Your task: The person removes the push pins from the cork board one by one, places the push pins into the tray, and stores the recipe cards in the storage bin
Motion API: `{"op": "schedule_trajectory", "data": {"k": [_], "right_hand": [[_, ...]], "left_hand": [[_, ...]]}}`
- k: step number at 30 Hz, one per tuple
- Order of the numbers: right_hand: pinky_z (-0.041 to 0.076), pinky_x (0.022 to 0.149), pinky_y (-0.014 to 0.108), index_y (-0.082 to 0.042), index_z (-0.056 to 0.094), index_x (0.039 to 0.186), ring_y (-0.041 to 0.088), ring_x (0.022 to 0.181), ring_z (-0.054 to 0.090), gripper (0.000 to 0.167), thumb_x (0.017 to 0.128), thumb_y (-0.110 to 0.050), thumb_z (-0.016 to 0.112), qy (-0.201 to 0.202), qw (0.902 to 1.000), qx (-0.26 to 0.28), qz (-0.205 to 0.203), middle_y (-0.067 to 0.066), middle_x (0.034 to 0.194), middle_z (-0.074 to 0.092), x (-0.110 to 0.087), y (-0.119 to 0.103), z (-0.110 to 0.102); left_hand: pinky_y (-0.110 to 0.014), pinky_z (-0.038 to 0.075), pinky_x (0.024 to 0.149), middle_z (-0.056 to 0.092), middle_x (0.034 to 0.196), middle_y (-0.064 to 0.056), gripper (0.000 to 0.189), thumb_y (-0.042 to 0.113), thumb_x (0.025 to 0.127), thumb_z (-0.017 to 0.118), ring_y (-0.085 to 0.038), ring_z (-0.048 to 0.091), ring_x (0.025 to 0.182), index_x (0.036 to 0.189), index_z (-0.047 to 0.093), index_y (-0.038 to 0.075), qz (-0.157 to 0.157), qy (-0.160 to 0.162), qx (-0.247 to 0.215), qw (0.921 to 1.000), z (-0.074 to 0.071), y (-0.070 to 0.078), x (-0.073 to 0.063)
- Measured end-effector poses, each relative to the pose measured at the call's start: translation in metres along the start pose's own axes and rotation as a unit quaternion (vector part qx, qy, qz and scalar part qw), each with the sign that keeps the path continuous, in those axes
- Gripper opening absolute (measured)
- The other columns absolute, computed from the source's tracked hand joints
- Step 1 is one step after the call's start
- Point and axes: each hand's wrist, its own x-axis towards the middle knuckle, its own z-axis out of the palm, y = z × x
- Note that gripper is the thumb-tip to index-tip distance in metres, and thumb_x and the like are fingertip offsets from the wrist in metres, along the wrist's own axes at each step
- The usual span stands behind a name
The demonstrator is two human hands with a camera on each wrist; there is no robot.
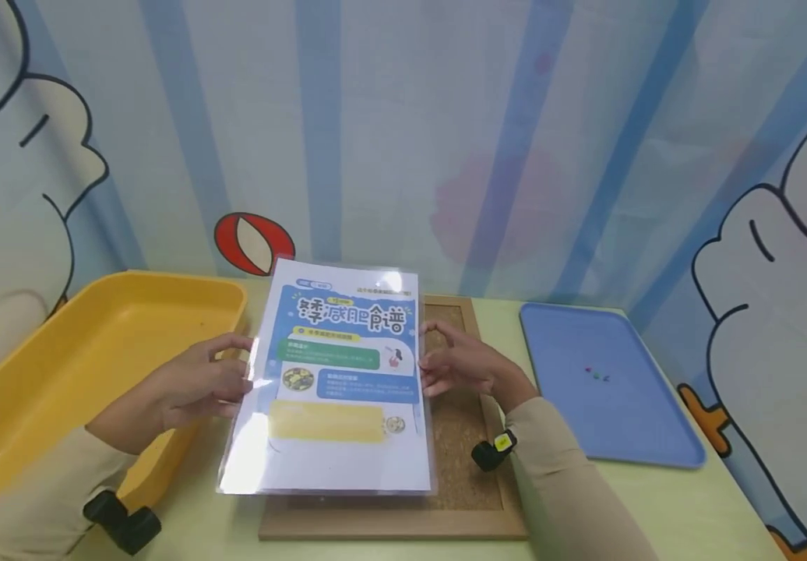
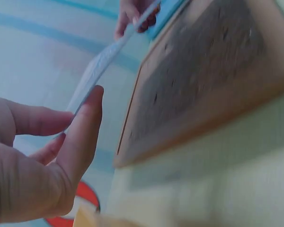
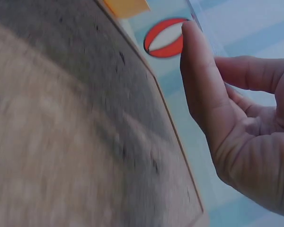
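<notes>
Between both hands a laminated sheet (image 1: 347, 460) with blue, green and yellow printing is held up over a wood-framed cork board (image 1: 463, 467). My left hand (image 1: 196, 382) pinches its left edge; in the left wrist view the thumb and fingers grip the thin sheet (image 2: 92, 75). The right hand (image 1: 463, 362) pinches the opposite edge. In the left wrist view the sheet stands apart from the cork board (image 2: 203, 71), tilted above it. The right wrist view shows the cork surface (image 3: 85, 118) below the right hand (image 3: 246, 113), with a shadow across it.
A deep yellow tub (image 1: 95, 304) stands at the left. To the right lies a flat blue tray (image 1: 614, 405) with several tiny coloured pieces (image 1: 596, 375) on it. Behind the pale table (image 1: 663, 514) hangs a printed, striped cloth (image 1: 389, 140).
</notes>
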Motion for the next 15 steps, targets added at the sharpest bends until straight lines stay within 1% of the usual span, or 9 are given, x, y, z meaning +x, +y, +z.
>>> {"op": "schedule_trajectory", "data": {"k": [4, 7, 11, 15], "right_hand": [[0.062, 0.063, 0.033, -0.015, 0.035, 0.135, 0.02, 0.068, 0.072, 0.044, 0.099, 0.005, 0.049, 0.011, 0.9999, -0.011, 0.007, 0.015, 0.088, 0.072, 0.018, -0.011, 0.018], [0.063, 0.065, 0.034, -0.015, 0.035, 0.137, 0.022, 0.069, 0.073, 0.045, 0.099, 0.005, 0.05, 0.012, 0.9998, -0.014, 0.01, 0.017, 0.09, 0.072, 0.031, -0.016, 0.034], [0.063, 0.069, 0.038, -0.016, 0.038, 0.135, 0.023, 0.07, 0.073, 0.045, 0.098, 0.004, 0.053, 0.015, 0.9996, -0.014, 0.021, 0.019, 0.095, 0.071, 0.05, -0.021, 0.056], [0.062, 0.076, 0.044, -0.018, 0.04, 0.133, 0.024, 0.07, 0.073, 0.045, 0.096, 0.003, 0.056, 0.021, 0.9993, -0.016, 0.027, 0.02, 0.097, 0.071, 0.069, -0.028, 0.079]], "left_hand": [[-0.032, 0.061, 0.078, 0.067, 0.117, -0.01, 0.066, 0.016, 0.094, 0.066, -0.021, 0.071, 0.091, 0.149, 0.03, 0.011, 0.005, 0.009, 0.048, 0.9988, -0.028, -0.005, 0.003], [-0.037, 0.061, 0.082, 0.069, 0.114, -0.009, 0.068, 0.018, 0.094, 0.067, -0.023, 0.074, 0.093, 0.15, 0.029, 0.007, 0.014, 0.014, 0.074, 0.9971, -0.048, -0.009, 0.004], [-0.04, 0.061, 0.084, 0.07, 0.109, -0.006, 0.067, 0.017, 0.095, 0.067, -0.023, 0.074, 0.094, 0.148, 0.029, 0.005, 0.0, 0.02, 0.093, 0.9954, -0.077, -0.016, 0.002], [-0.037, 0.061, 0.082, 0.069, 0.101, -0.003, 0.056, 0.016, 0.095, 0.066, -0.023, 0.074, 0.091, 0.14, 0.035, 0.005, -0.023, 0.024, 0.097, 0.9947, -0.108, -0.022, 0.001]]}}
